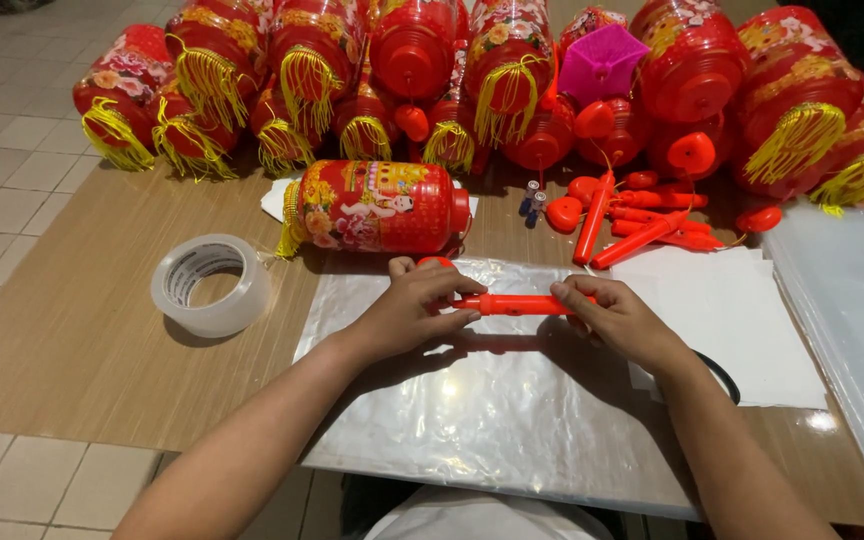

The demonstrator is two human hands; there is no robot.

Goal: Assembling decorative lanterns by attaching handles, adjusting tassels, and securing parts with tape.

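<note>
Both hands hold an orange plastic stick (517, 304) lying level above a clear plastic sheet (472, 410) on the wooden table. My left hand (414, 306) grips its left end, where a round red piece shows behind the fingers. Around the right end my right hand (614, 316) is closed. Just beyond the hands a red lantern (377, 206) with flower pictures and a yellow tassel lies on its side.
A roll of clear tape (210, 283) sits at left. Several red lanterns (512, 70) with yellow tassels crowd the back edge, with a pink one (602, 62) among them. Loose orange sticks (642, 225), white paper sheets (742, 320) and stacked clear plastic (852, 320) lie at right.
</note>
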